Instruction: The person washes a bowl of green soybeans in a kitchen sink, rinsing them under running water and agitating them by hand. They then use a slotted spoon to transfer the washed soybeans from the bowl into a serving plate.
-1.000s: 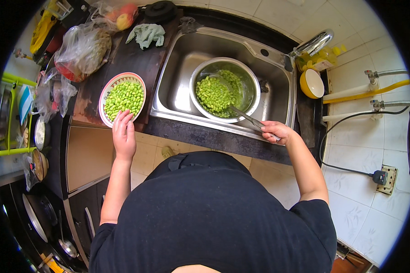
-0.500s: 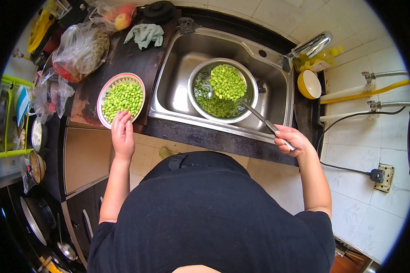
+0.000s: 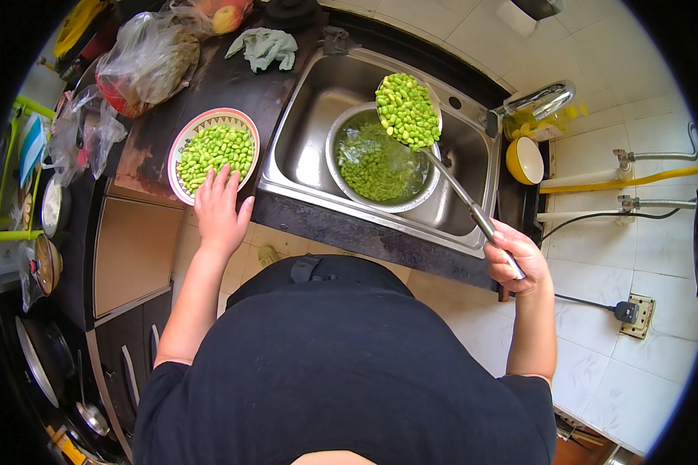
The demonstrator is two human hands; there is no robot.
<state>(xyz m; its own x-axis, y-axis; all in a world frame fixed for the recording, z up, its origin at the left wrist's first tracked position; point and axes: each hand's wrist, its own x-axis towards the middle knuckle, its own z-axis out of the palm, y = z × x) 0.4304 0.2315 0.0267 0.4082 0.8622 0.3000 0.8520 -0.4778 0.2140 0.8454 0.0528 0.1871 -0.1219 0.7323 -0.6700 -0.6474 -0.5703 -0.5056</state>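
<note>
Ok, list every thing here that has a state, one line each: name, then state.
Skimmer: lifted above the bowl, heaped with green beans.
Metal bowl: in the sink, holding water and beans.
Plate: on the counter, full of beans.
Right hand: closed on the skimmer handle.
Left hand: flat, fingers touching the plate's near rim.
Sink: bowl inside; no water seen running.
Yellow bowl: tilted beside the sink, looks empty.
Plug: in the wall socket.

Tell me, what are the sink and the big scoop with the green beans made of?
The sink looks like brushed stainless steel: grey, with soft, dull reflections. The scoop, held by the right hand, seems to be shiny metal too, judging by its glinting silver handle; its bowl is mostly hidden under the beans.
</note>
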